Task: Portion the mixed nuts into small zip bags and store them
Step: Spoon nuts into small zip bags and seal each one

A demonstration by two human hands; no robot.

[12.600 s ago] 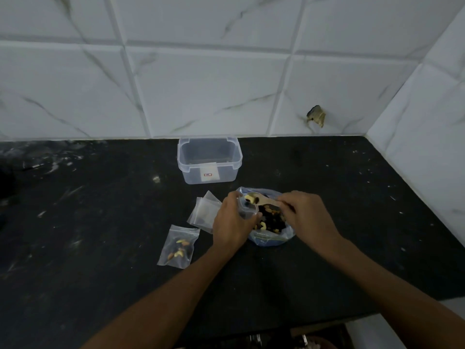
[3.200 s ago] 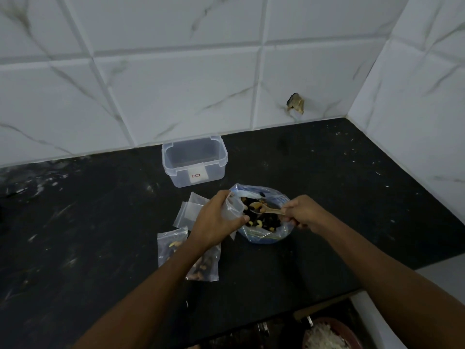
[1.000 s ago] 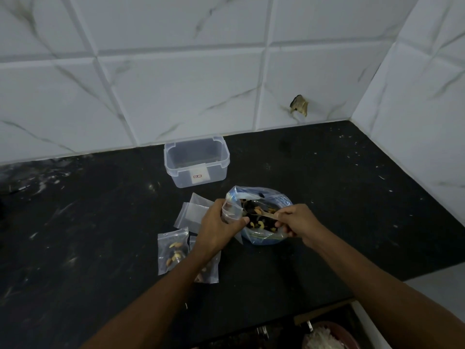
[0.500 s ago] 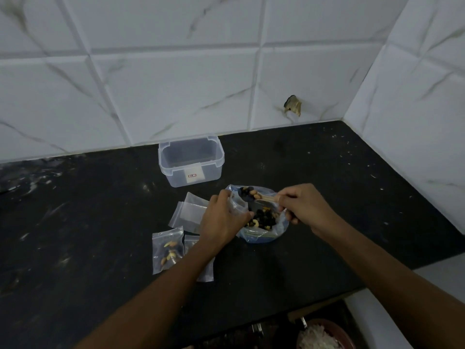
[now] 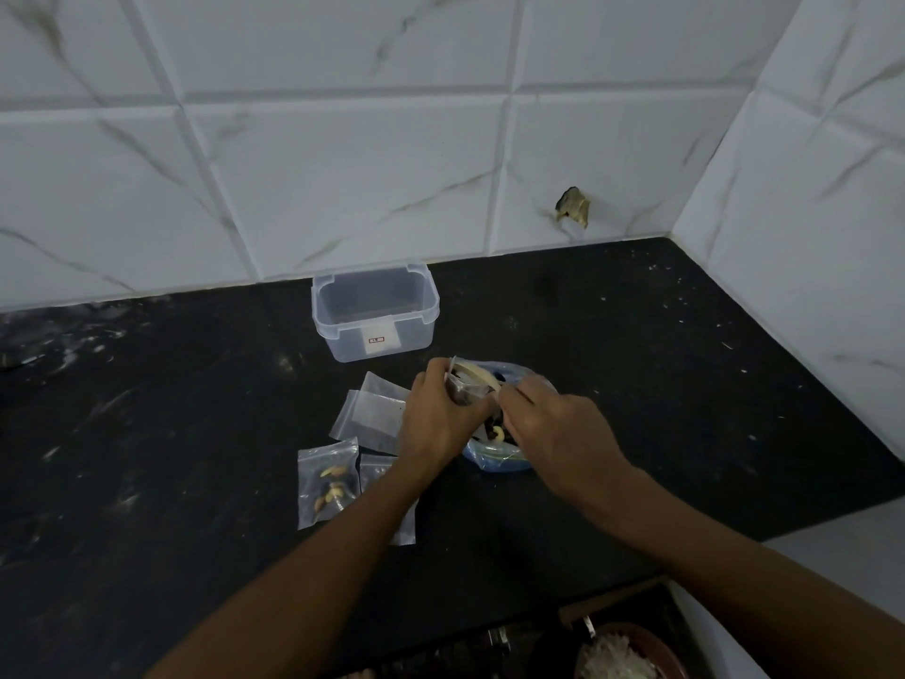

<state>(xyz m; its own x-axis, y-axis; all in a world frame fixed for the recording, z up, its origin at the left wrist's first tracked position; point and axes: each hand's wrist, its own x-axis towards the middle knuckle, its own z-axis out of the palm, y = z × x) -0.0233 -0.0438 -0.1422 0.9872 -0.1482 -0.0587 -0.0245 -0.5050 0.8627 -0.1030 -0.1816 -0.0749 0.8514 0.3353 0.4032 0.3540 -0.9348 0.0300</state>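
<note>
My left hand (image 5: pixel 440 419) grips a small clear zip bag (image 5: pixel 463 387) held upright with its mouth open, dark nuts showing inside. My right hand (image 5: pixel 553 433) pinches a wooden spoon (image 5: pixel 477 374) whose bowl is tipped into that bag's mouth. Under both hands sits the big blue-tinted bag of mixed nuts (image 5: pixel 494 453), mostly hidden. A filled small bag (image 5: pixel 328 482) lies on the black counter at the left, and a second one (image 5: pixel 387 482) lies beside it, partly under my left forearm. Empty zip bags (image 5: pixel 372 414) are stacked behind them.
An open clear plastic container (image 5: pixel 374 311) with a white label stands near the tiled wall. The black counter (image 5: pixel 147 433) ends at a tiled side wall on the right. Below the counter's front edge a bowl of white food (image 5: pixel 622 654) shows.
The spoon has lifted out of the big nut bag and tipped into the small bag in my left hand. A second filled bag has joined the first on the counter since the oldest frame.
</note>
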